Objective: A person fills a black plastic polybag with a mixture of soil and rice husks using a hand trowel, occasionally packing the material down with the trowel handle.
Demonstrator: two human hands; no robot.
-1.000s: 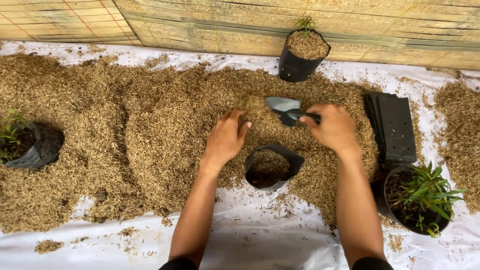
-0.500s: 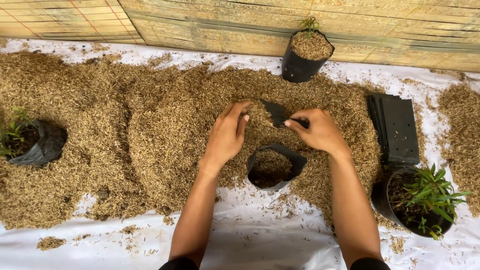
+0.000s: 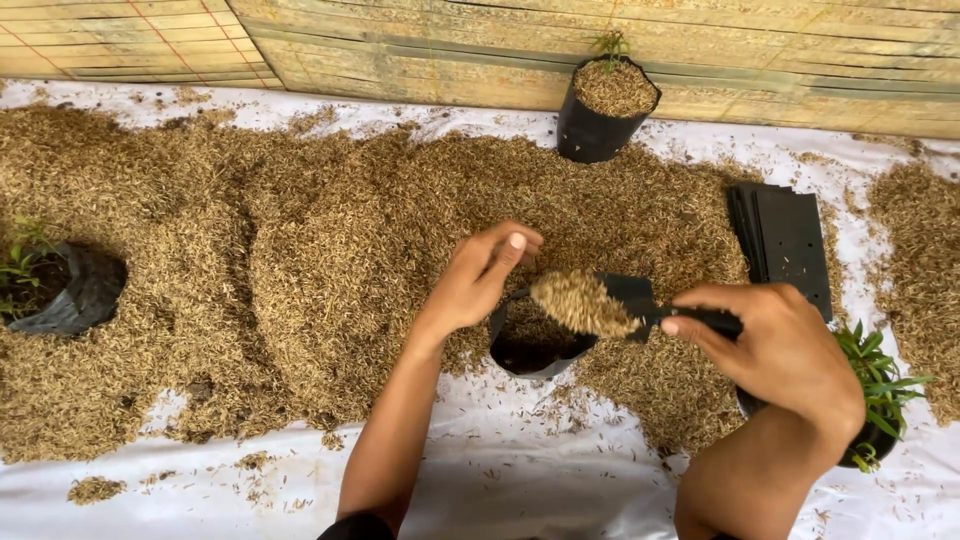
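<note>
1. Scooping in progress: right hand (image 3: 790,350) wrapped tight round the dark handle of a small trowel (image 3: 640,300); blade heaped with rice-husk mix (image 3: 583,302), sitting right above the open black grow bag (image 3: 535,345).
2. Left hand (image 3: 480,275) at the bag's far rim, fingers curled, thumb up; looks like it pinches the rim to hold the mouth open, though the contact itself is hidden behind the scoop; no tool in it.
3. Grow bag stands at the near edge of the big husk pile (image 3: 300,270) on the white sheet (image 3: 530,480); inside looks dark, so only partly filled, my read.
4. To do it well: keep the blade level until its tip is over the mouth's centre; then tilt forward slowly so the load slides in, not over the rim; husk is light and loose, so a fast tip scatters it.
5. Keep the soft rim pulled taut; a slack bag folds shut under the pour.
6. Nearby: filled bag with seedling (image 3: 605,100) at the back by the wooden wall; stack of flat black bags (image 3: 785,240) to the right; potted green plant (image 3: 880,390) behind the right wrist; another bagged plant (image 3: 60,290) far left; none in the way.
</note>
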